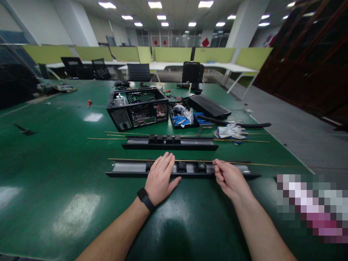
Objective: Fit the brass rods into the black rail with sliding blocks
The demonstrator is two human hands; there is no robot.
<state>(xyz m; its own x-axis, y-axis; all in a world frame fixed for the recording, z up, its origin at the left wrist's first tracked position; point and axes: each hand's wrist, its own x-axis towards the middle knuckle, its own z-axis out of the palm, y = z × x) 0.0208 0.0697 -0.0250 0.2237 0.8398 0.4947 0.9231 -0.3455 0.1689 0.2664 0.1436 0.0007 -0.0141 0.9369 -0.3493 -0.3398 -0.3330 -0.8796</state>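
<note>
A long black rail with a pale inner channel [125,167] lies crosswise in front of me. Small black blocks [201,166] sit along it. Over its far edge runs a thin brass-coloured rod [261,164], reaching past the rail's right end. My right hand [227,177] pinches this rod between thumb and fingers. My left hand [161,177], with a dark watch on the wrist, rests flat over the rail, fingers stretched out and thumb apart; it covers part of the rail and perhaps a block. Behind lies a second black rail [190,146] with several blocks.
More thin rods [106,138] lie beside the second rail. Farther back stand an open black computer case [125,117], a tray with blue-and-white gloves [183,116] and a flat black panel [209,105]. Another glove [231,131] lies at right. The green table [67,166] ends at right.
</note>
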